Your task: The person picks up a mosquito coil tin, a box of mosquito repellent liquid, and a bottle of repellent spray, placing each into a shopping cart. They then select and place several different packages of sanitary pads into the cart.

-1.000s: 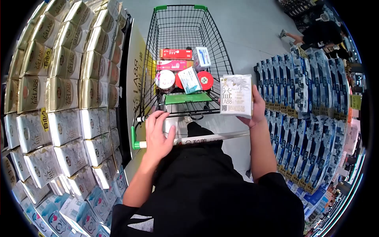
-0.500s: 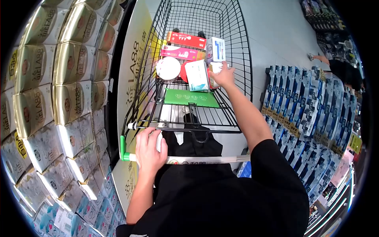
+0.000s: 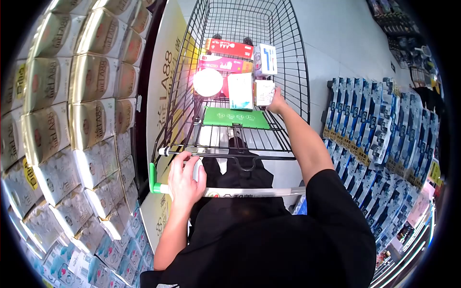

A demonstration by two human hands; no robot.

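My right hand reaches into the black wire cart and grips the right side of a small white box. Left of that box lies a white and teal pack, then a round white tub under strong glare. Behind them are a pink box, a red box and a blue and white pack. At the cart's handle, my left hand is closed around a white object, mostly hidden by the fingers.
Stacked gold and white tissue packs line the left side, beside a cream panel. Rows of blue packs stand on the right. A green panel is fixed at the cart's near end.
My right hand has shifted from the top of the small white box to its right side, showing more of the box. The box sits straighter. Glare on the tub has grown.
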